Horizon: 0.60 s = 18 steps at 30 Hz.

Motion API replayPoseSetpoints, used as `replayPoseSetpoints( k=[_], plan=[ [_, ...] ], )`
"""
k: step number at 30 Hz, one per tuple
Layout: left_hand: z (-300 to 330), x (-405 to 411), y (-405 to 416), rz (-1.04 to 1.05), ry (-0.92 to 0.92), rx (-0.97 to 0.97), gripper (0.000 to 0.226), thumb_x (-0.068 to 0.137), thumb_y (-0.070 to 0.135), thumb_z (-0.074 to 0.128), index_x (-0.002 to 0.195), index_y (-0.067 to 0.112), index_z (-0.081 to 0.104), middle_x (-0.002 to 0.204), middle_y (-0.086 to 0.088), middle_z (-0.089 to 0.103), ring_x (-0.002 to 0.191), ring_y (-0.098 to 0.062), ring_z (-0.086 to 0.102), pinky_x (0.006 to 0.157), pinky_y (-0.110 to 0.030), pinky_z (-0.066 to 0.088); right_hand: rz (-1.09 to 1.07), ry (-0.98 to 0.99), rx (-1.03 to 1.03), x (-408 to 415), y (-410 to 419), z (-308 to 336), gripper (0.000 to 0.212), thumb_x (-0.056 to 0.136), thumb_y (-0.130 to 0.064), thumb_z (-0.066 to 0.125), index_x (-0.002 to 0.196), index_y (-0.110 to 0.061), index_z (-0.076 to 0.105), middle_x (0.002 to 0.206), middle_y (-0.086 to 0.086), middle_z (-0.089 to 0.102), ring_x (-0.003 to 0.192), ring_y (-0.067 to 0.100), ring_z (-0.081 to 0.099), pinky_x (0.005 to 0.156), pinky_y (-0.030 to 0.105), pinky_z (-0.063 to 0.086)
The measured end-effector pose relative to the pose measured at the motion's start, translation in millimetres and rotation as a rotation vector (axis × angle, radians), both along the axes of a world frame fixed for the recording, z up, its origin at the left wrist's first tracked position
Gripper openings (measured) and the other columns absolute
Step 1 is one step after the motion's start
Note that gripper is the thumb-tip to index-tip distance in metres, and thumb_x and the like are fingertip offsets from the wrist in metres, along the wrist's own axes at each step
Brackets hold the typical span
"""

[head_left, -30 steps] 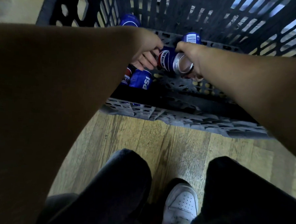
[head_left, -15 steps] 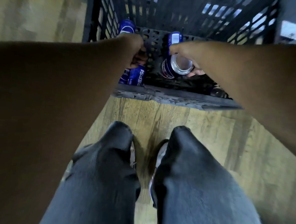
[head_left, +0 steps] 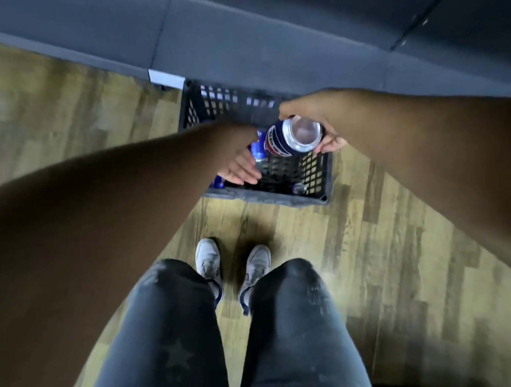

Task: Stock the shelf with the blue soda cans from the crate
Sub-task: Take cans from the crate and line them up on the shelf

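Note:
A black lattice crate [head_left: 266, 197] stands on the wooden floor in front of my feet. My right hand [head_left: 317, 122] grips a blue soda can [head_left: 293, 134] above the crate, its silver end facing the camera. My left hand [head_left: 239, 166] hangs over the crate's left side with fingers straight and nothing in it. More blue cans [head_left: 258, 149] lie inside the crate, partly hidden by my left hand, and another one [head_left: 218, 182] shows at the near left corner. A dark grey shelf base [head_left: 256, 39] runs along the top of the view behind the crate.
My two legs in dark trousers and white shoes [head_left: 232, 266] stand just short of the crate. Wooden floor [head_left: 393, 259] spreads to both sides. A white tag [head_left: 165, 78] sits on the shelf's lower edge.
I have risen from a crouch, so the crate looks smaller and farther. My right hand lifted the can up out of the crate. My left hand let go and opened.

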<state>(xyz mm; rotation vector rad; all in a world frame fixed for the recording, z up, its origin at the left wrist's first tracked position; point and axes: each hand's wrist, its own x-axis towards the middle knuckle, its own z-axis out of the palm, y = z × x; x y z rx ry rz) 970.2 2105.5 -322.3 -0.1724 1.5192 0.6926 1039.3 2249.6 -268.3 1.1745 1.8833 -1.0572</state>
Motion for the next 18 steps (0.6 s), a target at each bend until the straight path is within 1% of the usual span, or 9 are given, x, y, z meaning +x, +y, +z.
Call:
replayPoseSetpoints(
  k=[2,3,5,8,9,11,14,16,18],
  plan=[
    [45.1,6.3,6.1,0.053,0.013,0.032,0.055,0.101,0.042,0.029,0.104,-0.007,0.054,0.104,-0.021,0.064,0.081,-0.030,0.064,0.071,-0.037,0.048,-0.005,0.028,0.057,5.1,0.9,44.6,0.037,0.082,-0.054,0.056,0.080,-0.018,0.053,0.079,0.007,0.059,0.056,0.019,0.055,0.058,0.025,0.043],
    [67.3,10.0,11.1,0.093,0.032,0.043,0.056,0.101,0.042,0.028,0.110,-0.008,0.052,0.104,-0.021,0.064,0.084,-0.031,0.063,0.074,-0.038,0.047,-0.003,0.058,0.054,6.1,3.7,65.9,0.034,0.085,-0.051,0.055,0.077,-0.018,0.050,0.076,0.006,0.057,0.057,0.019,0.054,0.060,0.027,0.044],
    [108.5,15.5,19.1,0.156,0.061,0.053,0.060,0.101,0.045,0.023,0.119,-0.007,0.046,0.108,-0.025,0.064,0.091,-0.033,0.061,0.076,-0.038,0.045,-0.008,0.119,0.041,9.4,7.4,107.5,0.031,0.087,-0.047,0.053,0.076,-0.018,0.050,0.077,0.007,0.057,0.061,0.020,0.056,0.065,0.029,0.046],
    [156.9,23.4,26.5,0.188,0.045,0.067,0.077,0.097,0.054,0.016,0.135,-0.010,0.035,0.099,-0.027,0.060,0.084,-0.033,0.060,0.069,-0.035,0.044,-0.084,0.186,0.110,15.6,15.4,163.0,0.031,0.079,-0.049,0.058,0.077,-0.019,0.050,0.071,0.008,0.057,0.053,0.022,0.058,0.060,0.022,0.046],
    [171.9,25.6,28.8,0.223,0.023,0.080,0.082,0.096,0.058,0.013,0.136,-0.010,0.035,0.098,-0.027,0.060,0.085,-0.033,0.060,0.071,-0.035,0.043,-0.092,0.206,0.103,16.5,15.5,180.7,0.032,0.079,-0.048,0.058,0.079,-0.017,0.051,0.071,0.009,0.056,0.055,0.022,0.058,0.060,0.022,0.045],
    [201.7,30.0,35.1,0.312,0.015,0.126,0.091,0.093,0.065,0.008,0.134,-0.011,0.038,0.110,-0.028,0.061,0.097,-0.034,0.061,0.080,-0.038,0.042,-0.103,0.226,0.101,17.9,16.7,214.8,0.037,0.080,-0.048,0.057,0.094,-0.014,0.052,0.080,0.013,0.060,0.063,0.024,0.060,0.067,0.026,0.048],
    [244.5,33.6,48.6,0.403,0.034,0.281,0.090,0.093,0.067,0.007,0.137,-0.006,0.037,0.126,-0.025,0.057,0.115,-0.033,0.057,0.090,-0.040,0.039,-0.147,0.330,0.146,21.6,17.8,257.3,0.040,0.080,-0.048,0.059,0.104,-0.016,0.053,0.091,0.015,0.063,0.065,0.026,0.061,0.075,0.030,0.050],
    [269.4,34.6,55.3,0.428,0.121,0.368,0.082,0.095,0.063,0.009,0.132,0.000,0.045,0.125,-0.021,0.059,0.114,-0.030,0.058,0.089,-0.038,0.037,-0.175,0.394,0.147,25.7,17.2,279.2,0.039,0.080,-0.048,0.060,0.104,-0.018,0.053,0.092,0.016,0.063,0.063,0.027,0.060,0.069,0.028,0.046],
    [292.8,36.1,55.0,0.409,0.214,0.419,0.069,0.097,0.058,0.019,0.122,0.005,0.055,0.117,-0.017,0.064,0.102,-0.027,0.062,0.086,-0.036,0.039,-0.202,0.457,0.121,32.4,14.0,300.6,0.040,0.079,-0.048,0.061,0.104,-0.018,0.055,0.096,0.017,0.066,0.065,0.028,0.062,0.069,0.029,0.046]
  ],
)
